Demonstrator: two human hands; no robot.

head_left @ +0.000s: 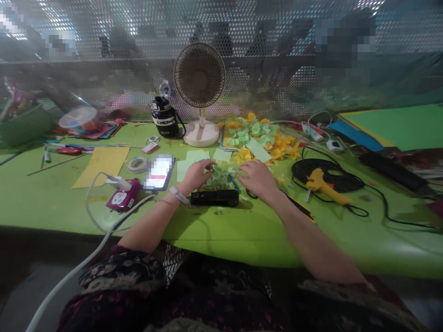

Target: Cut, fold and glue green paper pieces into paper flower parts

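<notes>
My left hand (pixel 198 175), wearing a watch with a pale band (pixel 179 195), rests at the left side of a heap of light green paper scraps (pixel 220 177). Its fingers are bent, thumb and forefinger apart, with nothing visible between them. Across the heap, my right hand (pixel 259 179) lies palm down with its fingers stretched toward the scraps. A black stapler (pixel 214 198) lies just in front of the heap. Pale green paper squares (pixel 197 158) lie behind my left hand. Beyond my right hand are green paper flowers (pixel 254 131) and yellow paper flowers (pixel 285 146).
A fan (pixel 200 76) and a dark bottle (pixel 165 117) stand at the back. To the left are a phone (pixel 159 171), a tape roll (pixel 137 164) and a purple power adapter (pixel 123 196). A yellow glue gun (pixel 327 186) with its cord lies right, near coloured sheets (pixel 398 127).
</notes>
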